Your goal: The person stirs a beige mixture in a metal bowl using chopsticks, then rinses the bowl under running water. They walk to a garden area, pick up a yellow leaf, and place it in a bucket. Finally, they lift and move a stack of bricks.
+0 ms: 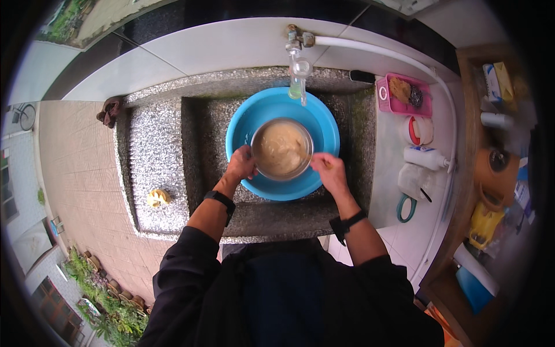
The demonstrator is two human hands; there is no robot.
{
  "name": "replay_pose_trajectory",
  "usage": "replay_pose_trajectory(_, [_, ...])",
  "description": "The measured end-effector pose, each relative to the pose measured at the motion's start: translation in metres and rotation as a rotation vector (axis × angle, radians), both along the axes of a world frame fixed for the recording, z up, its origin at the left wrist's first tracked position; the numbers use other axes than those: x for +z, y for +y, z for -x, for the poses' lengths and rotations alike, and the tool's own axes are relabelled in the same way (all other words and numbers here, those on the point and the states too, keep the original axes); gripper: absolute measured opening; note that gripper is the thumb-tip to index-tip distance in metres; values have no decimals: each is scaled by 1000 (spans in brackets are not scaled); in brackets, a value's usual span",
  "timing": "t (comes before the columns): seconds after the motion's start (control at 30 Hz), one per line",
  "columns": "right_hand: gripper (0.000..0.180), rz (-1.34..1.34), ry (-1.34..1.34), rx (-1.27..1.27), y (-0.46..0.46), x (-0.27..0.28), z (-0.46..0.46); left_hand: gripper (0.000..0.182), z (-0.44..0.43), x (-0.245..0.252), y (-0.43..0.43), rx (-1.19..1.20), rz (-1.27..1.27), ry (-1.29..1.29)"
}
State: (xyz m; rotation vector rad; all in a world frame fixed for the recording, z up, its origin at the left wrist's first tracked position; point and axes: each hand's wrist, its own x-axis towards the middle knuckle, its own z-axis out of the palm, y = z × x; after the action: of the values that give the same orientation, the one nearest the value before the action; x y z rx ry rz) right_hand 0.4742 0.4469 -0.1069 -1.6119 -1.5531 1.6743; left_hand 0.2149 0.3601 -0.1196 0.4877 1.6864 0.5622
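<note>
A round metal bowl holds a cloudy, beige liquid mixture with swirls and pale pieces in it. It sits inside a blue plastic basin in a speckled stone sink. My left hand grips the bowl's left rim. At the bowl's right edge is my right hand, slightly blurred, its fingers curled around a thin tan object, perhaps a utensil handle; its other end cannot be made out. Above the basin hangs a faucet with a clear nozzle, and no stream of water shows from it.
Left of the basin, a yellowish piece lies on the ribbed stone drainboard. A dark cloth hangs at its corner. The right ledge holds a pink basket with scrubbers, a white bottle and a teal ring.
</note>
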Motion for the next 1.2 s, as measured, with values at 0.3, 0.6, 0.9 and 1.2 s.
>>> replay_pose_trajectory(0.3, [18, 78, -89, -109, 1, 10, 1, 19, 1, -6, -1, 23, -2, -35])
replay_pose_trajectory(0.6, [16, 57, -150, -14, 2, 5, 1, 19, 1, 0, -2, 28, -34, -34])
replay_pose_trajectory(0.9, [19, 143, -21, 22, 0, 7, -3, 16, 0, -7, -2, 19, 4, -12])
replay_pose_trajectory(1.2, [18, 225, -7, 13, 3, -5, 0, 16, 2, -6, -2, -5, -1, -12])
